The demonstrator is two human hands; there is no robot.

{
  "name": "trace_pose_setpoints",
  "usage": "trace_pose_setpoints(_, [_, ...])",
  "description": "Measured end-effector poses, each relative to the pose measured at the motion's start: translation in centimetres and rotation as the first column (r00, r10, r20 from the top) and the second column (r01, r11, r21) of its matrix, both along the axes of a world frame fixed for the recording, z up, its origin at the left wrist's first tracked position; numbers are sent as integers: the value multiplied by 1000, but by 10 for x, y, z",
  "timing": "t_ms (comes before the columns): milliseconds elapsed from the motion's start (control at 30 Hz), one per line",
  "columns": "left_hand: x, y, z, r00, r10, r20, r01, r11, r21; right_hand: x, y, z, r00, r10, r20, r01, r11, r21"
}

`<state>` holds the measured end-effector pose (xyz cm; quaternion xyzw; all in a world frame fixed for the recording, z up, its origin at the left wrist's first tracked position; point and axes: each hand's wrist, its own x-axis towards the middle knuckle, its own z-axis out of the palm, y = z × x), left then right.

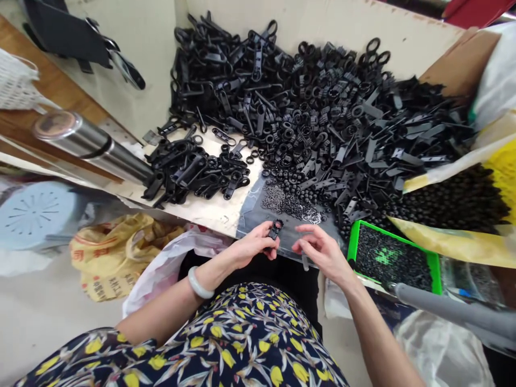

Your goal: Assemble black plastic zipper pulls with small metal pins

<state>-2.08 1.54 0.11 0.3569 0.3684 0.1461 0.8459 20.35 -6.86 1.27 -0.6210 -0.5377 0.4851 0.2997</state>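
My left hand is clamped on a small black part over the near edge of the dark sheet, ring end pointing away, likely for a clear view. My right hand waits apart from it, fingers loosely parted, nothing visible between them. Pale pins lie before the big black heap, probably for easier reach.

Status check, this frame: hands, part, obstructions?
Left hand holding black ring-ended part. Right hand apart from it; whether holding anything, can't tell. Small loose parts beyond both hands; no obstruction seen between them.
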Motion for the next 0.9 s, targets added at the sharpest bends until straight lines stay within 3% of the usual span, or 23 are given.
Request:
trace_pose_setpoints(100, [0, 1, -1, 999, -37, -20, 38, 999, 39, -2, 16, -9, 978, 131, 160, -150, 982, 113])
trace_pose_setpoints(200, [0, 2, 0, 999, -31, -32, 32, 998, 49, -3, 26, -9, 932, 185, 313, -247, 954, 169])
trace_pose_setpoints(367, [3, 2, 1, 996, -40, -75, 45, 997, 66, -5, 32, -10, 935, 203, 290, -245, 963, 115])
trace_pose_setpoints(500, [6, 1, -2, 992, -49, -119, 65, 989, 134, -2, 37, -13, 897, 266, 353, -323, 939, 114])
trace_pose_setpoints(700, [13, -4, -12, 983, 20, -185, 23, 974, 225, 4, 42, -17, 873, 316, 370, -382, 917, 117])
trace_pose_setpoints(900, [15, -6, -12, 981, 59, -186, -18, 976, 217, 5, 42, -21, 844, 362, 395, -444, 885, 139])
